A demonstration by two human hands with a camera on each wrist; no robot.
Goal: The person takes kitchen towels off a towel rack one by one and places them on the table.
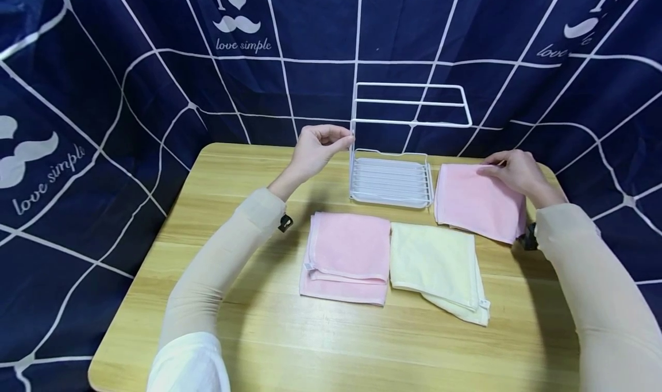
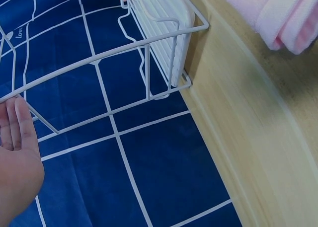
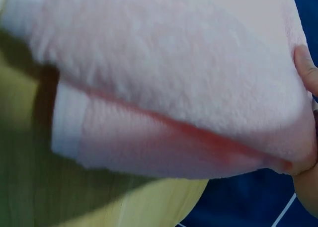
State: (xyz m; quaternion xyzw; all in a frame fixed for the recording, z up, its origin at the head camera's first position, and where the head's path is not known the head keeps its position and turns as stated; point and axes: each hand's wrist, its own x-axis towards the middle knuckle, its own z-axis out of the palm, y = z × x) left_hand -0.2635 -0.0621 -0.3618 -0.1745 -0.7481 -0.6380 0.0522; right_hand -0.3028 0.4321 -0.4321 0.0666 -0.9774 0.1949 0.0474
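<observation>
My left hand [image 1: 318,149] pinches the upright side of a white wire rack [image 1: 412,123] at the back of the table. In the left wrist view, the fingers [image 2: 21,122] press against the rack's wire from below. Ribbed and white, a tray [image 1: 391,182] sits at the rack's base. At the back right, my right hand [image 1: 514,173] grips the far edge of a folded pink towel [image 1: 473,199], thumb on top. The right wrist view shows this towel [image 3: 164,63] close up, its layers parting along a fold and part of the hand hidden behind it.
Nearer the front lie another folded pink towel [image 1: 349,248] and a folded pale yellow towel [image 1: 437,260], side by side on the wooden table [image 1: 248,323]. Dark blue cloth [image 1: 320,30] with white grid lines hangs behind the table and at both sides.
</observation>
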